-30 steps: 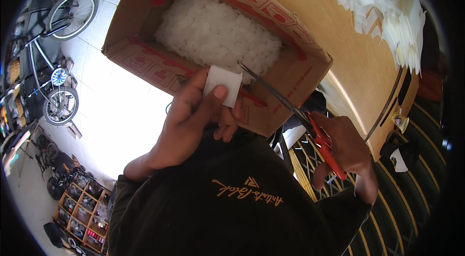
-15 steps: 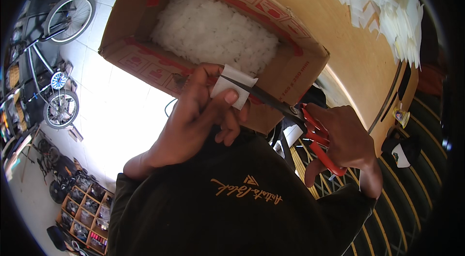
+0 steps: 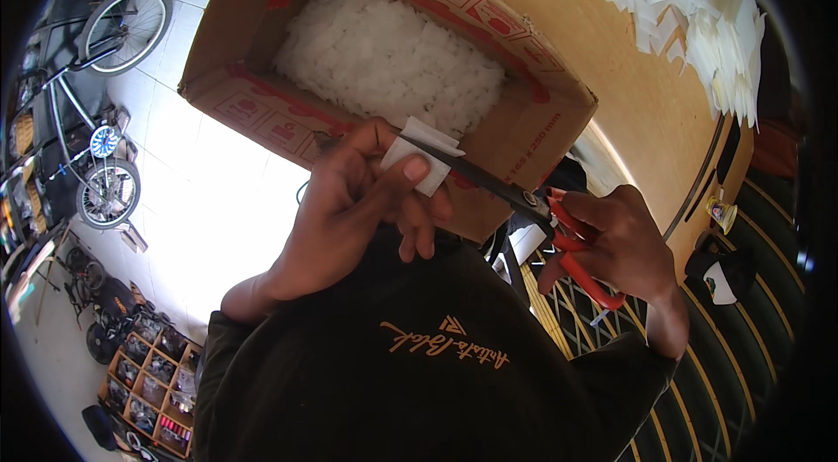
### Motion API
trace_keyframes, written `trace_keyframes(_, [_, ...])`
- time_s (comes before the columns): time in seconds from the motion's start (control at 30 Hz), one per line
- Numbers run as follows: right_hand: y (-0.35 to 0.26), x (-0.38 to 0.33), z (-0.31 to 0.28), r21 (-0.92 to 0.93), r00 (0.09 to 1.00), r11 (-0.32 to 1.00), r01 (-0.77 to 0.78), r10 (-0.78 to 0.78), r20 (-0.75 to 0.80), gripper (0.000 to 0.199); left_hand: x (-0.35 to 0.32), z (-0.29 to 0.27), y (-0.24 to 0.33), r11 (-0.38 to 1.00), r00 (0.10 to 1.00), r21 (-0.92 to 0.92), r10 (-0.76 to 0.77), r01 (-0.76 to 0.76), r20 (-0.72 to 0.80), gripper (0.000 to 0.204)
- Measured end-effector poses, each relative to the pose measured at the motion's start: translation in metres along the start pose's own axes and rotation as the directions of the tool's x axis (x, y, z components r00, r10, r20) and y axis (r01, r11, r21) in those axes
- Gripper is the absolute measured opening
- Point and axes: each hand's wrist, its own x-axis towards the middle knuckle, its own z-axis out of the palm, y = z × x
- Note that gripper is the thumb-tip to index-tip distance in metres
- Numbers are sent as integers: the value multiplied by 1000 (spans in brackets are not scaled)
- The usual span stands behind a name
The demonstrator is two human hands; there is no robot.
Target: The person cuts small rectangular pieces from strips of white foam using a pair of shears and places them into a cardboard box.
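Observation:
My left hand [image 3: 349,200] pinches a small white piece of thin sheet material [image 3: 422,174] between thumb and fingers, just over the near edge of a cardboard box [image 3: 546,134]. In my right hand [image 3: 624,244] is a pair of scissors [image 3: 497,186] with red handles and dark blades. The blades lie across the white piece, nearly closed, and its far strip tilts up along them. Inside the box is a thick layer of small white cut pieces [image 3: 384,56].
The box rests on a wooden table [image 3: 602,51]. White strips [image 3: 690,8] are heaped at the table's far right. A bicycle [image 3: 105,113] stands at the left on a pale tiled floor. A wooden compartment rack [image 3: 153,388] is at lower left; a dark cap [image 3: 724,274] lies at right.
The scissors' blades have closed further across the white piece, and its far strip has folded up. The fingers of my right hand have drawn together on the handles.

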Motion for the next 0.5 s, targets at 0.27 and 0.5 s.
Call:
trace_keyframes(0.27, [2,-2,-2,-44,994,996,-75,78,80,43,1,-1,0,1000,1000,9,-2,1,25,26])
trace_keyframes(0.5, [-5,-12,-9,-34,959,979,-201,204,196,34,1,2,3,999,1000,-28,-20,19,-10,27])
